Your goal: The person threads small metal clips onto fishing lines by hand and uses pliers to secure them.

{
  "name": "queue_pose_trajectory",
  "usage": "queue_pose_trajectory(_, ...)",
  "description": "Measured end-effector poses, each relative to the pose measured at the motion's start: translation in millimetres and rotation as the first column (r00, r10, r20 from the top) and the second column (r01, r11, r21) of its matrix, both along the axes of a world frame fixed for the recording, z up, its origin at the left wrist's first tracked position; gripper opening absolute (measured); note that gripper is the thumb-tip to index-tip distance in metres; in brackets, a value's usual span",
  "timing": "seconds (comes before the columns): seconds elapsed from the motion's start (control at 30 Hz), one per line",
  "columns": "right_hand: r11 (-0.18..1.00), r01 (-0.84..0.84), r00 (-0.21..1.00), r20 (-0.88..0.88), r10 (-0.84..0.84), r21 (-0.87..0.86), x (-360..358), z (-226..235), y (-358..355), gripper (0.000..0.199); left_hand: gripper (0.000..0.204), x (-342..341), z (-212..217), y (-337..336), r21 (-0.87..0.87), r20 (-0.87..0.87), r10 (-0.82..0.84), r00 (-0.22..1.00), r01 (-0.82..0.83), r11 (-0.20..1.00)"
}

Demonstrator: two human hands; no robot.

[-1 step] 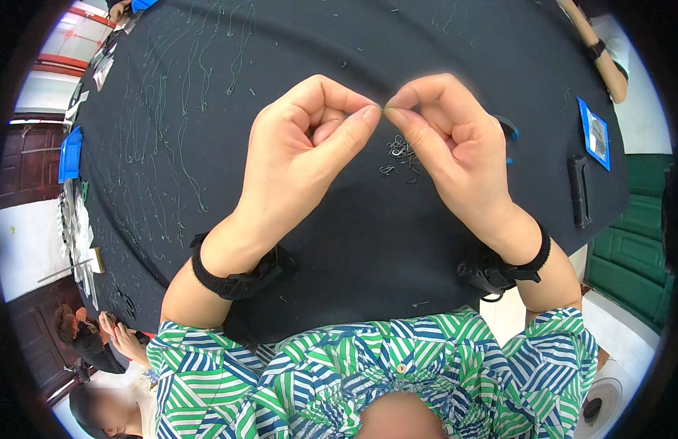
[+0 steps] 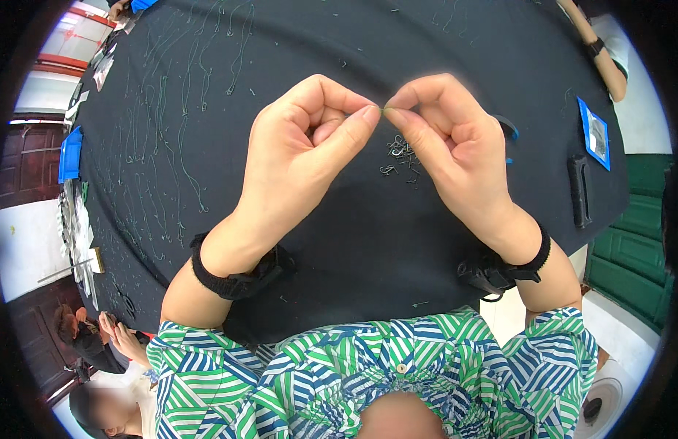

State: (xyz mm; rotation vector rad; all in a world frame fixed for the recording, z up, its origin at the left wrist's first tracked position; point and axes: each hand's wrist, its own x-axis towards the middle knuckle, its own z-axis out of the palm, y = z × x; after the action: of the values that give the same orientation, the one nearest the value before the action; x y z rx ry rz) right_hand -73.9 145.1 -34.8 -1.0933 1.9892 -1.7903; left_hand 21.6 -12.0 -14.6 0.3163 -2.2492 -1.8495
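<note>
Above the black cloth, my left hand (image 2: 299,143) and my right hand (image 2: 456,139) meet almost fingertip to fingertip. Each pinches thumb against forefinger. A short bit of thin green line (image 2: 382,110) shows in the narrow gap between them; the rest of it is hidden in my fingers. Beside my right thumb lies a small loose heap of dark metal fish hooks (image 2: 400,148), partly covered by that hand. Lengths of thin green line with small hooks (image 2: 184,146) are laid out on the cloth to the left.
Black cloth (image 2: 339,241) covers the table. At right lie a blue-edged packet (image 2: 594,134) and a long black object (image 2: 579,192). A blue tray (image 2: 70,155) and scissors (image 2: 125,298) sit at left. Other people (image 2: 98,336) are at the lower left; another person's forearm (image 2: 606,66) rests upper right.
</note>
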Motion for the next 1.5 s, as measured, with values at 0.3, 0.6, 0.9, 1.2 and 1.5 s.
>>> queue_pose_trajectory(0.3, 0.999, 0.016, 0.999, -0.051, -0.014, 0.038, -2, -1, 0, 0.014, 0.007, 0, -6, -2, -0.010, -0.054, -0.034, 0.998, 0.033, 0.999)
queue_pose_trajectory(0.6, 0.996, 0.025, 0.984, -0.175, -0.009, 0.090, -1, 2, 2, 0.012, 0.011, -2, -7, -2, -0.061, -0.156, 0.028, 0.987, -0.038, 0.997)
queue_pose_trajectory(0.9, 1.000, 0.016, 0.869, -0.495, -0.003, 0.023, -5, 6, 2, 0.006, 0.009, -2, -5, 1, -0.058, -0.092, 0.047, 0.995, -0.052, 0.997)
queue_pose_trajectory(1.2, 0.989, -0.114, 0.989, -0.079, 0.122, 0.098, -16, 10, 7, 0.005, 0.008, 2, -3, -2, -0.184, -0.048, -0.101, 0.994, 0.091, 0.979)
queue_pose_trajectory(1.5, 0.972, -0.216, 0.913, 0.334, 0.236, -0.096, -9, -15, -4, 0.011, 0.006, 1, -4, -4, 0.050, -0.097, -0.090, 0.991, 0.096, 0.994)
